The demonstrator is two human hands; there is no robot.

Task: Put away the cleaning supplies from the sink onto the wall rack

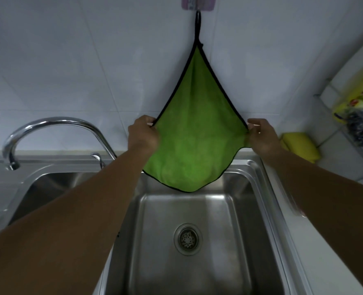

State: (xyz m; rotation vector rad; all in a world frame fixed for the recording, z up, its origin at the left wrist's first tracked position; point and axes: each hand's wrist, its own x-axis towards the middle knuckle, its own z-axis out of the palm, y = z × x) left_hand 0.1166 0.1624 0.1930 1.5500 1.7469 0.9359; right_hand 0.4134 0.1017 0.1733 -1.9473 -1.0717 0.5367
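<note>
Green microfibre cloth (194, 133) hanging by its black loop (198, 24) from the wall hook (198, 3), above the steel sink (267, 201). Left hand (143, 135) and right hand (261, 135) fingers pinched on opposite corners. Best spread evenly, pulled gently, then released together without unhooking the loop.

Your left hand (143, 135) and right hand (261, 135) pinch opposite corners of a green cloth (197, 135) hanging from a wall hook (198, 5) above the sink (259, 188).

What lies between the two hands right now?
In the head view, only the green cloth spans the stretch: the left hand pinches its left corner, the right hand its right corner, while its loop hangs from the wall hook.
</note>
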